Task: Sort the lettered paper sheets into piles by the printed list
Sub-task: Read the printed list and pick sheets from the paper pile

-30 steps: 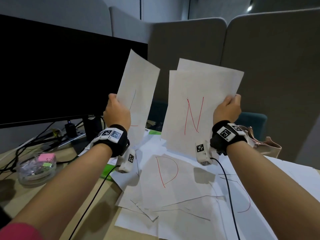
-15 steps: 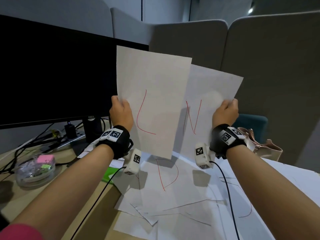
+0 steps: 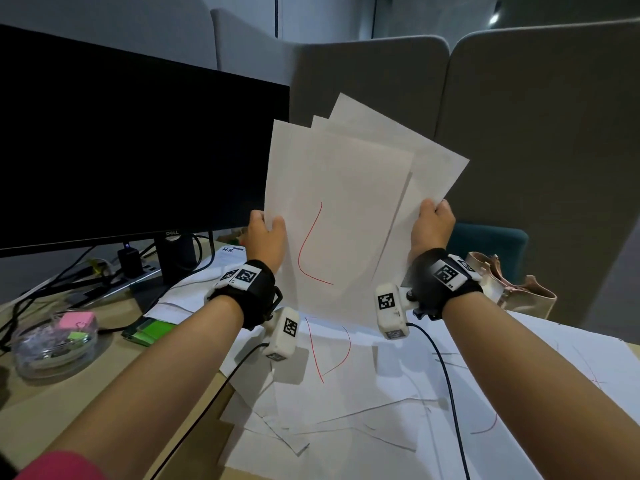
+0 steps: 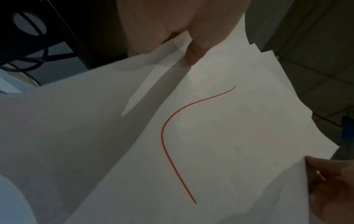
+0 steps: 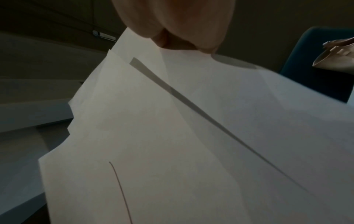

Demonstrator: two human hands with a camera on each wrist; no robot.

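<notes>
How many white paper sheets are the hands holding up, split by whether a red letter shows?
White paper sheet with a red L, in front: 1
White paper sheets fanned behind it, faces hidden: 2
Total: 3, pinched by the left hand and the right hand.

Dark Dell monitor on its stand at desk left, cables tangled beneath. Clear dish of clips, with pink and green pieces, near left desk edge; green packet just right of it. Beige bag by teal chair, grey partition panels behind.
</notes>
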